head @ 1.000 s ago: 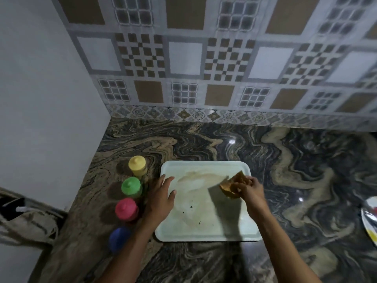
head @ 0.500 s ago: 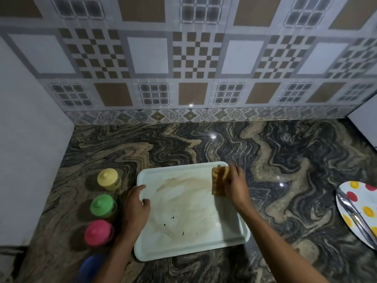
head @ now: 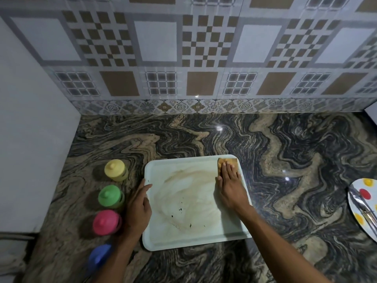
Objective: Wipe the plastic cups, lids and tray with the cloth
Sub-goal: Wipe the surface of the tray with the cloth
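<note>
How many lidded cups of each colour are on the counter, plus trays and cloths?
Yellow-lidded plastic cup: 1
Green-lidded plastic cup: 1
Pink-lidded plastic cup: 1
Blue-lidded plastic cup: 1
White rectangular plastic tray: 1
Orange-brown cloth: 1
Total: 6

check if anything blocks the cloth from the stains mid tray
Nothing visible does. The right hand presses the cloth at the tray's far right corner; only bare tray lies between. The cups stand left of it.
</note>
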